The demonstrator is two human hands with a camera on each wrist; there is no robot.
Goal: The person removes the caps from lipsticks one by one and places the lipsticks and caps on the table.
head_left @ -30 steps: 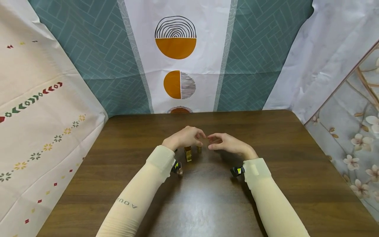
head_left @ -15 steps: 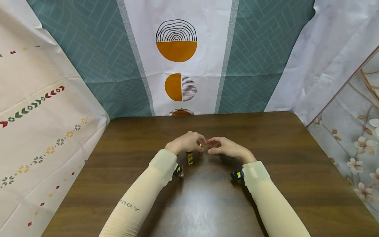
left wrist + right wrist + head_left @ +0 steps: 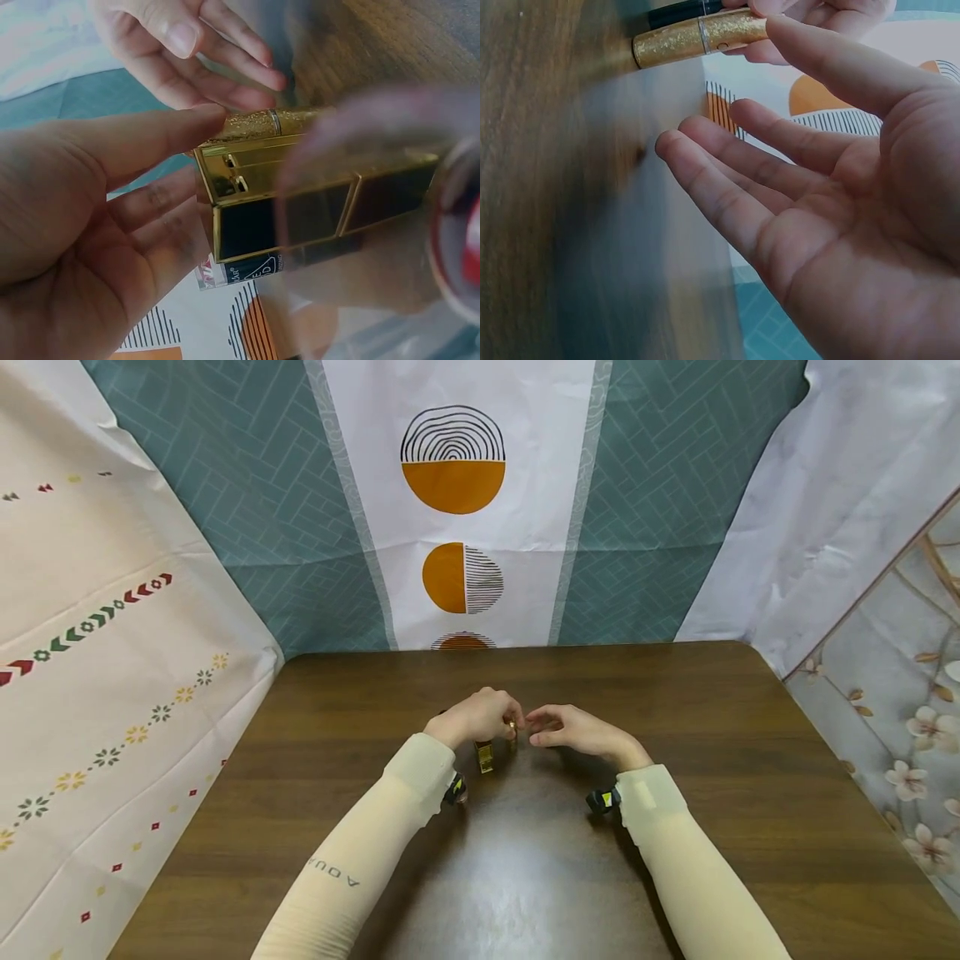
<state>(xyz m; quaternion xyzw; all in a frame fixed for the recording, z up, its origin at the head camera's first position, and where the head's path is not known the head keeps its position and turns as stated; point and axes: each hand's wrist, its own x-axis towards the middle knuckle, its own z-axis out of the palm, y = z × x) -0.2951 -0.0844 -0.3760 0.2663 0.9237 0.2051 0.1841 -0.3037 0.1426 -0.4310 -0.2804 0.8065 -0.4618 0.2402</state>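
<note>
A gold glitter lipstick tube (image 3: pixel 671 43) with a silver ring round its middle stands upright on the wooden table. My left hand (image 3: pixel 476 717) reaches over it from the left and pinches its top end between thumb and fingers. Just in front of that hand stands a rectangular black-and-gold case (image 3: pixel 247 229), partly under the hand in the head view. Behind the case is a black tube (image 3: pixel 259 270) with white lettering. My right hand (image 3: pixel 573 731) hovers to the right of the glitter tube, fingers loosely bent, holding nothing, its fingertips close to the left hand's.
A clear, rounded object (image 3: pixel 337 225) looms blurred in the left wrist view's foreground, near my left wrist. The brown wooden table (image 3: pixel 637 860) spreads around the items. Patterned cloths (image 3: pixel 300 527) hang along its back and sides.
My left hand has lowered slightly, and its thumb and fingers have closed on the top of the lipstick tube. The right hand stays in nearly the same place. The head view has shifted slightly.
</note>
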